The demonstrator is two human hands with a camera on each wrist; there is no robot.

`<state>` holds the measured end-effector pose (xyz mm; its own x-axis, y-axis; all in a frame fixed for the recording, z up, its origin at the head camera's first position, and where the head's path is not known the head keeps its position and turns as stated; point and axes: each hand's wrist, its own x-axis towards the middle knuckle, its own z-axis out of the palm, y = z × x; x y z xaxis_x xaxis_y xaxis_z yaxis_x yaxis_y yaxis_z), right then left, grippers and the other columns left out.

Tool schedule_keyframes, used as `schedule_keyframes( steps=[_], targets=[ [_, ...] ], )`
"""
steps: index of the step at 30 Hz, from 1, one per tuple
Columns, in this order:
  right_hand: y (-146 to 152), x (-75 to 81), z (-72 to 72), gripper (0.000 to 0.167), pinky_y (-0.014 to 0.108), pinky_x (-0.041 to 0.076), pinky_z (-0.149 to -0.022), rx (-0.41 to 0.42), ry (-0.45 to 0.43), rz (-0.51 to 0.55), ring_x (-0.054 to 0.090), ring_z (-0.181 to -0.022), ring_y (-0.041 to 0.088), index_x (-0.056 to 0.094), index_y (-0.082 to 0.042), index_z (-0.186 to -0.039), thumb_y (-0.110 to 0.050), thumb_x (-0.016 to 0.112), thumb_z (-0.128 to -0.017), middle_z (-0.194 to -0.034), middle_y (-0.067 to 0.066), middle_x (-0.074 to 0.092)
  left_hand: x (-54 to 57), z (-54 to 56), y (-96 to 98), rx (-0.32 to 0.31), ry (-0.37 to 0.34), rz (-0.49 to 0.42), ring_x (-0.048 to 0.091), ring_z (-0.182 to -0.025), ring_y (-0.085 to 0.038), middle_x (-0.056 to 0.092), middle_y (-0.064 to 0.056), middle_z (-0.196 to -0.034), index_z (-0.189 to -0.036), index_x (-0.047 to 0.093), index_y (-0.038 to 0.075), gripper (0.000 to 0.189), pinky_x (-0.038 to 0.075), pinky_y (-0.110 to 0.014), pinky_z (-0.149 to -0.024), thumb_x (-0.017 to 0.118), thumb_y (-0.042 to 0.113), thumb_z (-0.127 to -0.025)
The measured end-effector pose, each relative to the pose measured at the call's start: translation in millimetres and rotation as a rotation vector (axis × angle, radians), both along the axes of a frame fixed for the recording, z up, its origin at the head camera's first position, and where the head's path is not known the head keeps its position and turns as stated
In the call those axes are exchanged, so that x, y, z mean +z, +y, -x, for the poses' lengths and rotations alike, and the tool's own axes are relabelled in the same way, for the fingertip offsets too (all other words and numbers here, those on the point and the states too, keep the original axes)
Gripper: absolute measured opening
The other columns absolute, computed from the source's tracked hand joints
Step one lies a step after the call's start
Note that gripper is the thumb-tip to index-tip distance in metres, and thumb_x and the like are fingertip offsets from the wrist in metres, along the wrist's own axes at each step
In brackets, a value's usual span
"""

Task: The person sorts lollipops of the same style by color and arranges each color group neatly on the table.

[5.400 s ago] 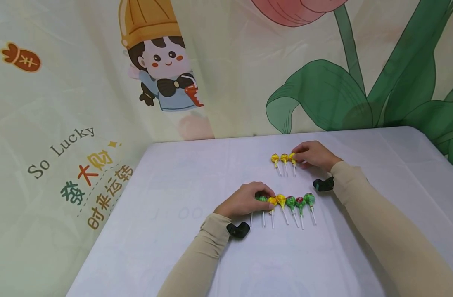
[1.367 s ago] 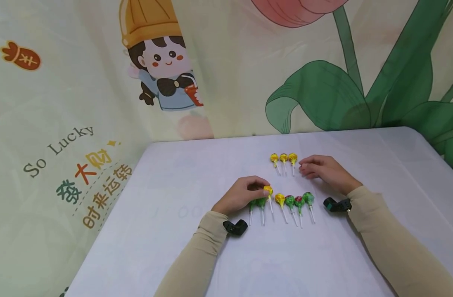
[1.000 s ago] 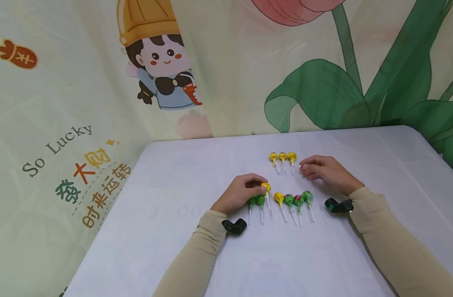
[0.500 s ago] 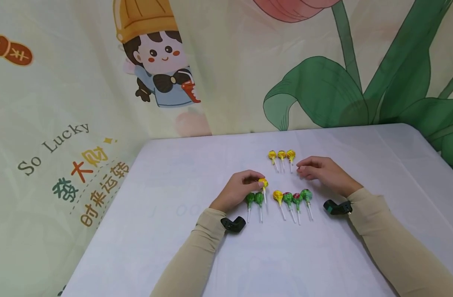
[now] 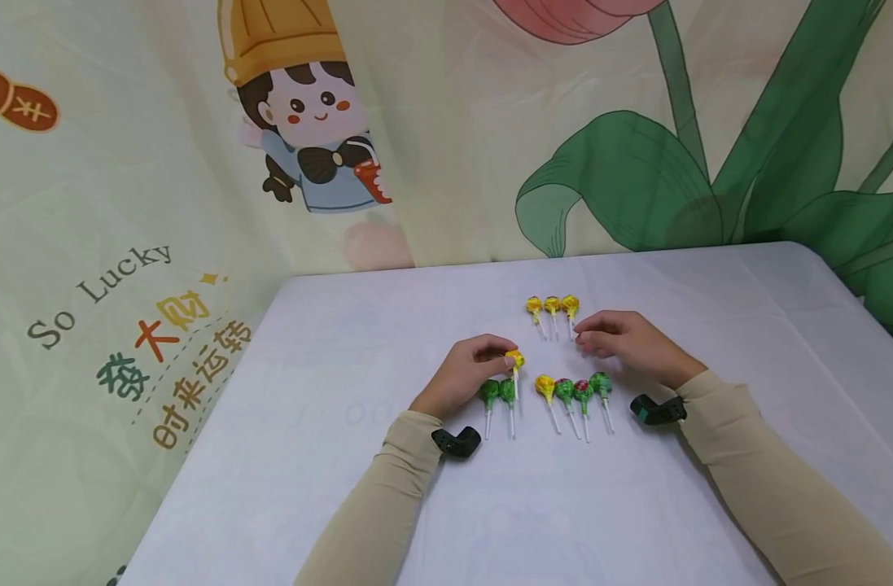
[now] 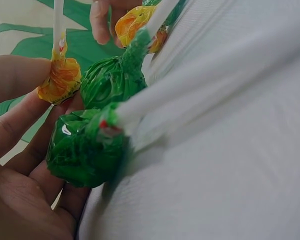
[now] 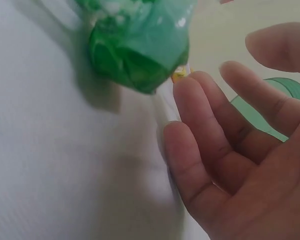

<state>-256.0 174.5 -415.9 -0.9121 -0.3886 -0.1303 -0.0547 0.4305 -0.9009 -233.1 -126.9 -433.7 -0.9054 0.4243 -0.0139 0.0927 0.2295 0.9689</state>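
Between thumb and fingers my left hand (image 5: pixel 464 370) pinches a yellow lollipop (image 5: pixel 515 360) by its wrapped head, the white stick pointing down toward me. In the left wrist view the thumb presses that yellow head (image 6: pixel 60 82), and two green lollipops (image 6: pixel 90 145) lie close below the hand. My right hand (image 5: pixel 632 343) holds nothing; its fingers are relaxed beside a row of three yellow lollipops (image 5: pixel 552 305). The right wrist view shows its loosely spread fingers (image 7: pixel 200 110) with a green lollipop (image 7: pixel 140 45) in front.
In the nearer row, right of the left hand, lie a yellow lollipop (image 5: pixel 544 387), a green-and-red pair (image 5: pixel 582 391) and a green one (image 5: pixel 601 383). A white cloth covers the table (image 5: pixel 549 513). Behind it hangs a printed backdrop (image 5: pixel 446 146).
My left hand has lifted the yellow lollipop out of the nearer row and carried it slightly left and away. The right hand let go of the third yellow lollipop and drew back right.
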Motion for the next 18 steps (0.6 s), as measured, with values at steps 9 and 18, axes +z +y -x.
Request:
schedule_keyframes(
  steps=[9, 18],
  targets=[
    [-7.0, 1.1, -2.4, 0.035, 0.04, 0.05, -0.089, 0.048, 0.028, -0.082, 0.059, -0.101, 0.027, 0.066, -0.01, -0.127, -0.033, 0.062, -0.101, -0.117, 0.008, 0.066, 1.3, -0.4, 2.6, 0.023, 0.014, 0.03, 0.066, -0.098, -0.021, 0.068, -0.004, -0.112, -0.125, 0.067, 0.008, 0.028, 0.054, -0.031, -0.085, 0.066, 0.019, -0.099],
    [-21.1, 1.7, -13.5, 0.033, 0.042, 0.049, -0.093, 0.111, 0.069, -0.162, 0.057, -0.102, 0.024, 0.067, -0.011, -0.125, -0.031, 0.063, -0.1, -0.116, 0.004, 0.067, 2.7, 2.9, -4.2, 0.06, 0.066, 0.077, 0.065, -0.101, -0.019, 0.067, -0.001, -0.114, -0.127, 0.066, 0.009, 0.031, 0.051, -0.034, -0.09, 0.066, 0.021, -0.098]
  ],
)
